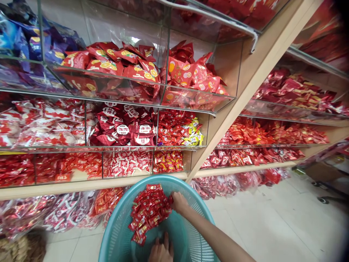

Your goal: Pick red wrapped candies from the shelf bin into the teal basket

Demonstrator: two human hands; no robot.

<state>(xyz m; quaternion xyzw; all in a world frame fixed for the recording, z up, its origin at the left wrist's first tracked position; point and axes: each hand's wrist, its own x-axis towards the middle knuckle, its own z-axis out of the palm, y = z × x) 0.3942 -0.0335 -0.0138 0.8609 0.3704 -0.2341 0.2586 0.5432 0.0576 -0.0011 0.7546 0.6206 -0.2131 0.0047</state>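
A teal plastic basket (113,222) with perforated walls stands below me. Inside it is a clump of small candies in shiny red wrappers (151,209), towards the far left side. My right hand (179,203) reaches in from the right, its fingers curled closed at the right edge of the clump, on the candies there; the fingertips are partly hidden. Low in the basket, just below the clump, my left hand (161,251) has its fingers stretched out and apart. Nothing shows in it, and the frame's bottom edge cuts it off.
Wooden shelves (215,145) with clear dividers rise ahead, full of wrapped sweets. Clear bags of sweets (68,211) lie beneath the lowest shelf. A brown heap (21,249) sits at the lower left. Pale floor tiles (272,222) extend right, where a black caster (324,200) stands.
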